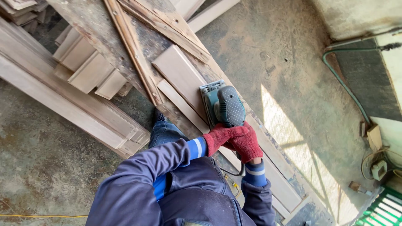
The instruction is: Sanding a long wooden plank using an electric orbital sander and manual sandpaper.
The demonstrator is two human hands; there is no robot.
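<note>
A green and dark grey electric sander (221, 104) rests flat on a long pale wooden board (181, 75) lying on a rough workbench (97, 25). Both my hands wear red gloves and grip the back of the sander. My left hand (221, 136) wraps the rear of its handle from the left. My right hand (248, 144) overlaps it from the right. The sander's black cord (235, 171) drops below my hands.
Stacked planks (67, 104) lean at the left, with shorter boards (90, 71) behind them. A green hose (341, 79) runs along the concrete floor at the right. A green crate (383, 209) sits at the bottom right. A yellow cord (42, 216) crosses the floor at the lower left.
</note>
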